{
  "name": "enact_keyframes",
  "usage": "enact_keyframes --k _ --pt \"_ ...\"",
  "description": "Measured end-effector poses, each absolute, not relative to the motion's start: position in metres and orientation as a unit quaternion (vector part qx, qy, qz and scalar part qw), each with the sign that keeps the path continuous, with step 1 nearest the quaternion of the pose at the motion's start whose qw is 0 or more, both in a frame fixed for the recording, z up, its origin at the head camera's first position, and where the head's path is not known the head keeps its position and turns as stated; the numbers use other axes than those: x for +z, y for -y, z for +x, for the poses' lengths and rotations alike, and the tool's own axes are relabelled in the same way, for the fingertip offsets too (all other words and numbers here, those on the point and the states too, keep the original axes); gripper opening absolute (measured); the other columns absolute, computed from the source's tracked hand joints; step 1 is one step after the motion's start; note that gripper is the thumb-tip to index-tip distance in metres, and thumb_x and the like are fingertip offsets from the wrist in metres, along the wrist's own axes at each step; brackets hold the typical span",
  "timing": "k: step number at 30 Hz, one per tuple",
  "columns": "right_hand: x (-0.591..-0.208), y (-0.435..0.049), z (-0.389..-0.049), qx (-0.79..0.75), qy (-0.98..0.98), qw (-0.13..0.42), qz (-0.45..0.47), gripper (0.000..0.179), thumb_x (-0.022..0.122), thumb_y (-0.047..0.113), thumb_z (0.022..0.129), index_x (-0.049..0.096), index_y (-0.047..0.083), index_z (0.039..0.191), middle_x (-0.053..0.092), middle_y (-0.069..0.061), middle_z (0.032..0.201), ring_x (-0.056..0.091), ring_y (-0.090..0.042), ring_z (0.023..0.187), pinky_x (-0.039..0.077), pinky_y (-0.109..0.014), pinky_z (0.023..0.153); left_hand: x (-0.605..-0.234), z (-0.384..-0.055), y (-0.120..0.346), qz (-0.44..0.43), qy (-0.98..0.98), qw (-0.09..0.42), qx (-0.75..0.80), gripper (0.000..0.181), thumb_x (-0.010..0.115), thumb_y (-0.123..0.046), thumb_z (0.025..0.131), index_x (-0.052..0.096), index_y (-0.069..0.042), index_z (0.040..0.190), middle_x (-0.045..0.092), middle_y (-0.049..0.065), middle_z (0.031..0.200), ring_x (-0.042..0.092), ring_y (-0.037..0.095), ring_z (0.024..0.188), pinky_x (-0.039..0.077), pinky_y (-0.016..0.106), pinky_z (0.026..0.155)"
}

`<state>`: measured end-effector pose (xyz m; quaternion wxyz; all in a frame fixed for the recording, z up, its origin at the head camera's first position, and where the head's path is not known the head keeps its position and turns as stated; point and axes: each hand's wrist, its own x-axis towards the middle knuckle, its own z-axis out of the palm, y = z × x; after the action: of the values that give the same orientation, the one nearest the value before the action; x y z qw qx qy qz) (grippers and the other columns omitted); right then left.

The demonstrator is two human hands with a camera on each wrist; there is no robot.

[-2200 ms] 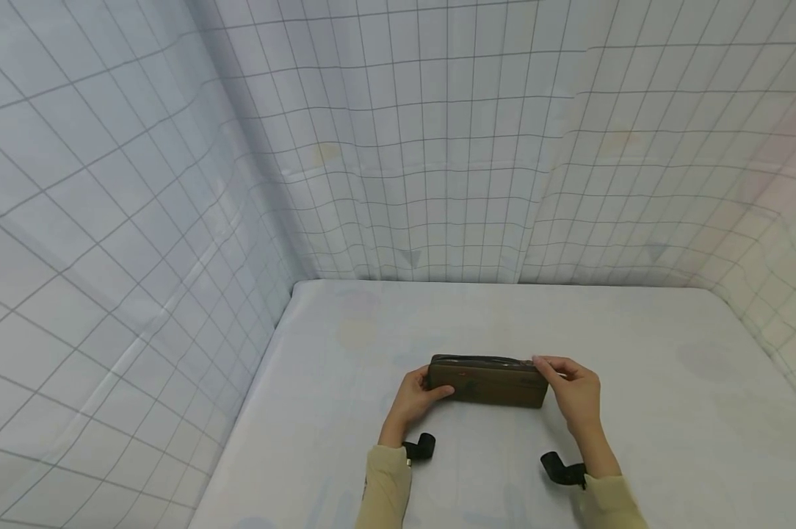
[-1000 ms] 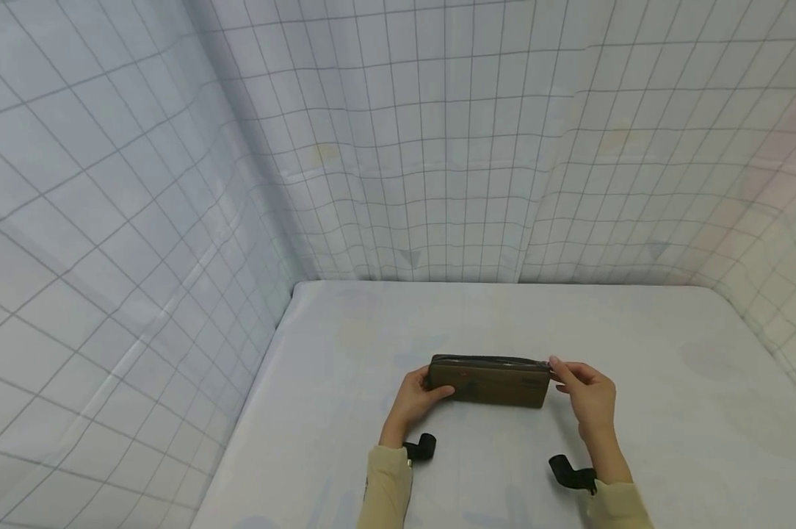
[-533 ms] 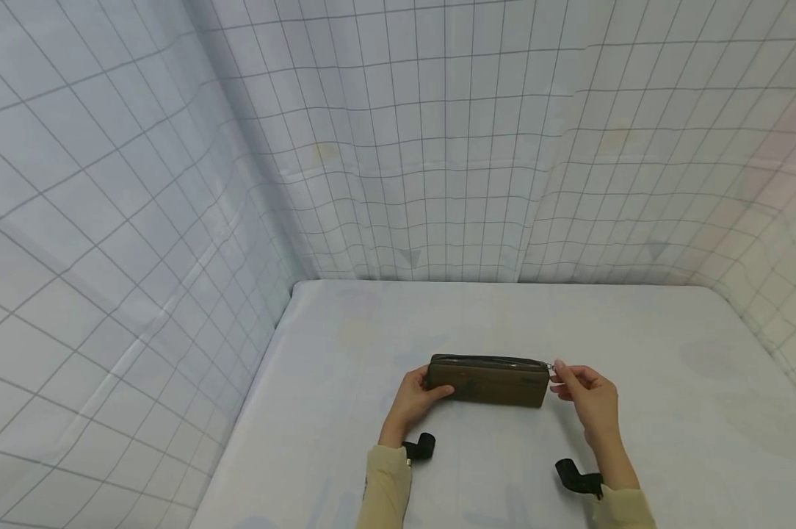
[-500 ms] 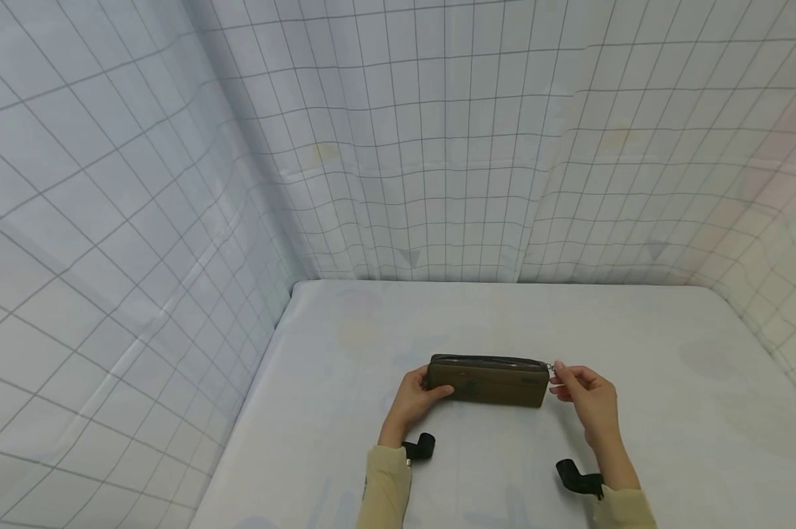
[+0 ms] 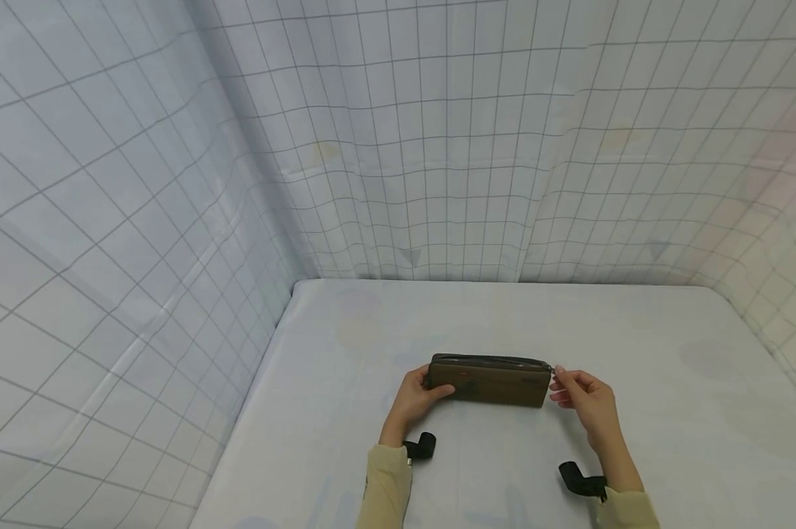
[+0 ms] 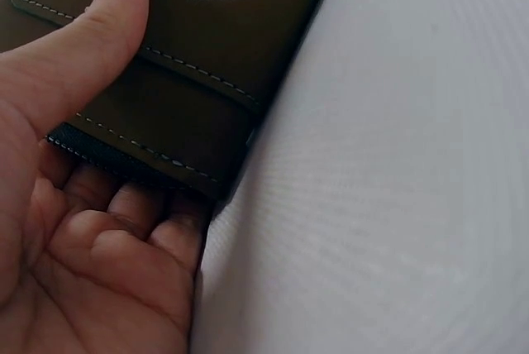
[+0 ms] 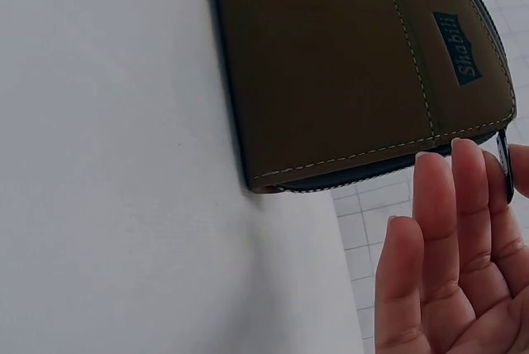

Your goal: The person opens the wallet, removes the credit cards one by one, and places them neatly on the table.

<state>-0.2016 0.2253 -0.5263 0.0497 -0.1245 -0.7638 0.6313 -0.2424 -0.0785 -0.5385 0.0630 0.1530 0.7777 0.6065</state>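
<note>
A long brown zip-around wallet (image 5: 497,386) stands on its long edge on the white table, its zipped edge upward. My left hand (image 5: 416,397) grips its left end; in the left wrist view the thumb (image 6: 120,7) lies across the stitched face and the fingers go behind. At the upper right corner my right hand (image 5: 590,400) pinches the zipper pull (image 7: 505,168) between thumb and index finger, the other fingers extended below the wallet's end. A dark "Shabili" label (image 7: 457,48) shows near that corner. The wallet's inside is hidden.
The table (image 5: 371,323) is covered in white cloth. White curtains with a grid pattern (image 5: 438,147) hang behind and on both sides. A black wrist camera (image 5: 421,446) sits on the left wrist, another camera (image 5: 579,481) on the right.
My right hand has drawn the zipper pull rightward along the top edge to the right corner, then slightly down. The left hand and wallet have stayed almost still.
</note>
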Motion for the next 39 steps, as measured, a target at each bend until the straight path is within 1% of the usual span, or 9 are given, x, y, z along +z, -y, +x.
enact_keyframes --k 8,14,20,24,29,36,39 --pt "-0.528 -0.228 -0.203 0.61 0.777 0.044 -0.145 0.055 0.058 0.049 0.086 0.063 -0.005 0.096 0.065 0.007 0.072 0.063 -0.009 0.066 0.052 -0.026 0.063 -0.537 -0.244 0.078 0.147 -0.776 0.066 0.61 0.026 0.073 -0.015 0.079 0.067 -0.003 0.101 0.067 0.005 0.091 0.054 0.005 0.077 0.045 0.023 0.072" --pt "-0.536 -0.233 -0.201 0.611 0.773 0.018 -0.166 0.057 0.061 0.048 0.085 0.062 -0.007 0.099 0.065 0.007 0.07 0.063 -0.008 0.064 0.051 -0.025 0.062 -0.536 -0.242 0.079 0.144 -0.78 0.065 0.606 0.026 0.073 -0.015 0.08 0.066 -0.002 0.101 0.067 0.005 0.091 0.054 0.006 0.076 0.045 0.023 0.072" --pt "-0.544 -0.237 -0.201 0.598 0.784 0.002 -0.164 0.057 0.061 0.051 0.083 0.064 -0.004 0.097 0.065 0.007 0.071 0.062 -0.008 0.064 0.051 -0.024 0.061 -0.536 -0.243 0.079 0.146 -0.779 0.07 0.606 0.026 0.073 -0.016 0.08 0.066 -0.003 0.101 0.067 0.004 0.09 0.054 0.006 0.076 0.045 0.023 0.071" --pt "-0.547 -0.241 -0.2 0.59 0.791 -0.025 -0.161 0.059 0.06 0.053 0.083 0.064 -0.003 0.102 0.065 0.006 0.072 0.06 -0.008 0.064 0.051 -0.025 0.061 -0.537 -0.243 0.079 0.147 -0.78 0.069 0.605 0.025 0.073 -0.015 0.08 0.067 -0.003 0.1 0.067 0.004 0.09 0.053 0.006 0.075 0.045 0.023 0.071" --pt "-0.548 -0.245 -0.2 0.583 0.796 -0.04 -0.155 0.06 0.061 0.053 0.082 0.064 -0.002 0.105 0.064 0.005 0.072 0.059 -0.009 0.062 0.051 -0.026 0.059 -0.539 -0.244 0.078 0.147 -0.774 0.071 0.612 0.025 0.073 -0.015 0.08 0.067 -0.003 0.101 0.067 0.004 0.09 0.054 0.005 0.075 0.045 0.023 0.071" --pt "-0.547 -0.247 -0.199 0.554 0.819 -0.042 -0.142 0.059 0.06 0.056 0.081 0.068 0.0 0.101 0.059 0.001 0.061 0.052 -0.009 0.056 0.045 -0.025 0.052 -0.541 -0.244 0.079 0.148 -0.769 0.076 0.617 0.025 0.073 -0.014 0.08 0.067 -0.003 0.102 0.067 0.003 0.089 0.054 0.005 0.074 0.045 0.022 0.07" --pt "-0.547 -0.246 -0.198 0.537 0.831 -0.042 -0.138 0.058 0.06 0.055 0.082 0.069 0.001 0.099 0.057 0.001 0.06 0.05 -0.009 0.054 0.042 -0.025 0.05 -0.541 -0.245 0.079 0.152 -0.767 0.077 0.619 0.026 0.073 -0.014 0.08 0.066 -0.002 0.102 0.067 0.003 0.089 0.055 0.005 0.074 0.046 0.022 0.069"
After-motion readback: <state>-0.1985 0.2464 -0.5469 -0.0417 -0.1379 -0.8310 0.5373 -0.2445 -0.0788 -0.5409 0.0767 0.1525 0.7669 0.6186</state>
